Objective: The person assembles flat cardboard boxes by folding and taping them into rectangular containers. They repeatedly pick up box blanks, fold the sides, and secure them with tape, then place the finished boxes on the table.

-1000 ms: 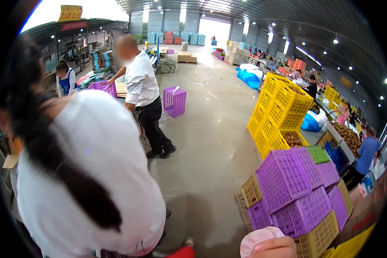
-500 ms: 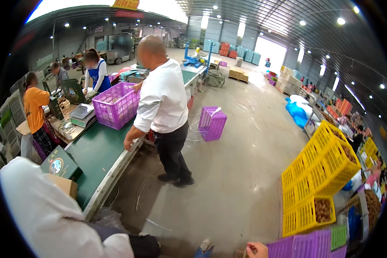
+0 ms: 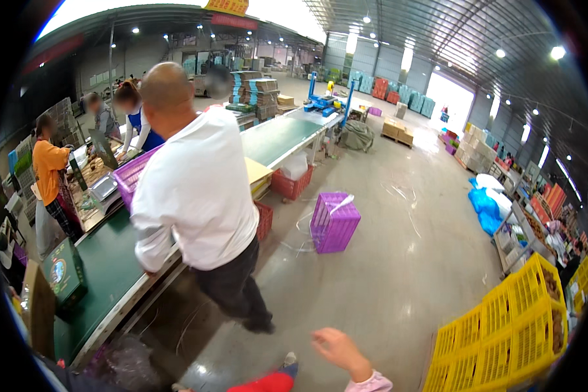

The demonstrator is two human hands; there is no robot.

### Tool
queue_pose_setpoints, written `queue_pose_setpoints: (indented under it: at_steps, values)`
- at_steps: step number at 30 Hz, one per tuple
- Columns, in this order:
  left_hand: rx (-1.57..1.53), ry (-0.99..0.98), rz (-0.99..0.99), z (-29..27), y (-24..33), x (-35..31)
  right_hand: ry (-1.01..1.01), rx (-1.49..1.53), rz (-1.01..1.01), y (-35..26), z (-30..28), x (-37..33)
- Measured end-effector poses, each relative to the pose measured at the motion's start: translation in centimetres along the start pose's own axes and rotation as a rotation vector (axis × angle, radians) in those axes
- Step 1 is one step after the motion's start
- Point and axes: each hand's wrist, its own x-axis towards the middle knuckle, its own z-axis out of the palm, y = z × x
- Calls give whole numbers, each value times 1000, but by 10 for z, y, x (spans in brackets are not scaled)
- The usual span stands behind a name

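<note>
My right hand (image 3: 338,351) comes in at the bottom, in a pink sleeve (image 3: 371,383), over the concrete floor. Its fingers are loosely bent, slightly blurred and apart, and I see nothing in them. My left hand is out of view. Ahead and to the left, a person in a white top (image 3: 193,189) leans at the green conveyor belt (image 3: 114,261). A purple crate (image 3: 127,179) on the belt is partly hidden behind that person. Closer by on the belt are a dark green printed box (image 3: 65,274) and a brown carton (image 3: 38,307).
A purple crate (image 3: 335,222) with a white strap stands on the floor. Stacked yellow crates (image 3: 500,333) rise at the lower right. Red crates (image 3: 291,183) sit beside the conveyor, and loose strapping lies around. Other people (image 3: 49,157) work at the left table.
My view has moved forward along the conveyor. The white-clad person appears larger and farther left. A white sleeve at lower left is gone, and my right hand shows higher, away from the purple crates.
</note>
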Motion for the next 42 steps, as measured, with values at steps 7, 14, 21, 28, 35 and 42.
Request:
queue_pose_setpoints:
  at_steps: [7,14,21,28,35,42]
  values:
    - [-298,-486,-240,206,178,37,-311,-66,350,218,22,33]
    - [-450,-550,208,338,489,102,-150,-64,706,367,-46,9]
    - [-386,39,311,378,674,232,-235,-104,694,535,-102,196]
    - [-209,404,-36,304,735,310,-268,33,314,540,-108,535]
    - [73,303,-317,225,726,421,-465,111,-38,556,45,748]
    - [-60,401,-517,220,700,483,-700,285,83,554,188,859]
